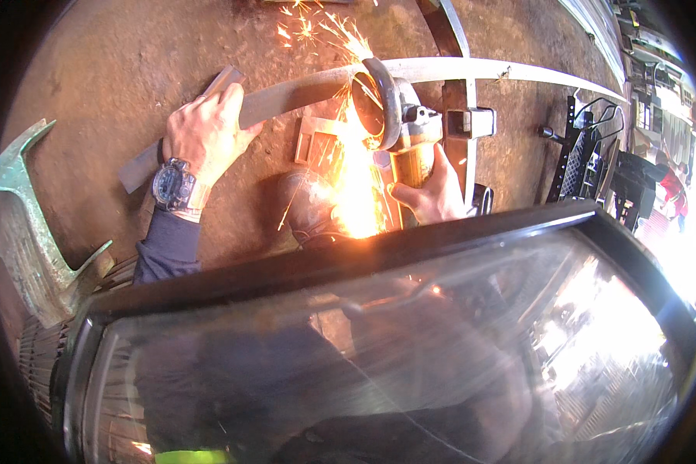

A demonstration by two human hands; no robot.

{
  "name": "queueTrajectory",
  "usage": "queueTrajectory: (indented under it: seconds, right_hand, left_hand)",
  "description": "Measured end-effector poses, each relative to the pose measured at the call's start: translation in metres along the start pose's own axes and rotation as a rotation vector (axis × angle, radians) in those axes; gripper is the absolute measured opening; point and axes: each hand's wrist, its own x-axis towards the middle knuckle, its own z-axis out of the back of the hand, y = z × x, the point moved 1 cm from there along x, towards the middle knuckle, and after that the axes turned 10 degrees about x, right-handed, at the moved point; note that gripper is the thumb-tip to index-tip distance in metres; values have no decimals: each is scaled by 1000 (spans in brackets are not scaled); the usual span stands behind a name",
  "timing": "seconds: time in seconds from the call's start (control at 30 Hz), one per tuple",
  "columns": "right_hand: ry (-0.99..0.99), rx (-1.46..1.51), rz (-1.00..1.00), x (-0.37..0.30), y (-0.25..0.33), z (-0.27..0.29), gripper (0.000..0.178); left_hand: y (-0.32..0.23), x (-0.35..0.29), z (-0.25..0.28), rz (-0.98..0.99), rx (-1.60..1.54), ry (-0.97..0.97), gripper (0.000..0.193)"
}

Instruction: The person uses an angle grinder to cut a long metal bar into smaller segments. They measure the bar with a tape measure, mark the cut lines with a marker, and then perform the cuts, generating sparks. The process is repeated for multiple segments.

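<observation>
Two hands are at work with one grinder [412,164] above the brown floor [116,85]. The right hand [435,192] is wrapped around the grinder's yellow body, its wrist hidden behind the visor [348,263]. The left hand [209,133] grips the left end of one long, pale bar [433,69] between thumb and fingers, and lies over one flat strip [141,168], which sticks out on both sides of it. Whether it clasps the strip as well, I cannot tell.

The grinder carries one disc [367,108] under one curved guard [389,89], at the bar. Two sprays of sparks leave there: one flies up and away, the other, brighter, pours down beside one boot [305,203]. The glare hides part of what lies below.

The bar crosses over one rail [456,97]; beside this, one short square tube [475,122] points its open end to the right. One watch [173,184] and one dark sleeve [168,241] show on the left arm. At far left stands one greenish metal piece [31,224]. At far right are black metal frames [584,151], too crowded to count, and one person in red [674,189].
</observation>
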Motion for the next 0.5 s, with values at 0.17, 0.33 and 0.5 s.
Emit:
queueTrajectory:
  seconds: [0.17, 0.33, 0.5]
  right_hand:
    - [-12, -23, -30, 0, 10, 0, 61]
    - [-20, -9, -25, 3, 5, -2, 62]
    - [-14, 7, -20, 9, 1, 0, 64]
  left_hand:
    - [-1, 1, 4, -28, -37, -69, 47]
    - [0, 1, 1, -24, -25, -33, 45]
    - [3, 1, -8, -57, -77, -79, 44]
